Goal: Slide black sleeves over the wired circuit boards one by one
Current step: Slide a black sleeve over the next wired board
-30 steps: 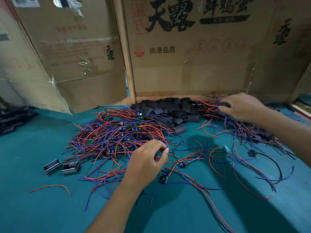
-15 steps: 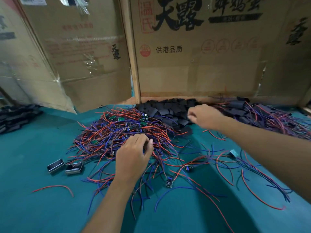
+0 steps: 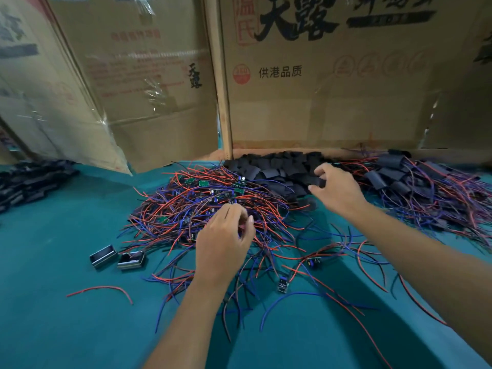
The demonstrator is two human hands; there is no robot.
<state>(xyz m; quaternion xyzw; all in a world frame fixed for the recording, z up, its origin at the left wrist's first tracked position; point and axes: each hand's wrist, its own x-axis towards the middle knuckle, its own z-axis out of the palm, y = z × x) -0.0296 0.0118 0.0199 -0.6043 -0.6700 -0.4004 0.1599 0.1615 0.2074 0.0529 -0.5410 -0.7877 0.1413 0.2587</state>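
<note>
Overhead, the right hand (image 3: 338,189) pinches a black sleeve (image 3: 316,181) at the sleeve pile (image 3: 277,169) — behind the wire heap (image 3: 202,206). Left hand (image 3: 223,243) curls its fingers (image 3: 246,222) into that heap's near edge — grasp unclear — on the bench (image 3: 66,328).

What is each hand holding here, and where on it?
The right hand pinches a black sleeve by its end. The left hand curls into the wire pile; what it grips cannot be told.

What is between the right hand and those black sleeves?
Nothing visible. The right hand is already on the sleeve pile and pinches one sleeve. The left hand reaches into the wire tangle beside it.
</note>
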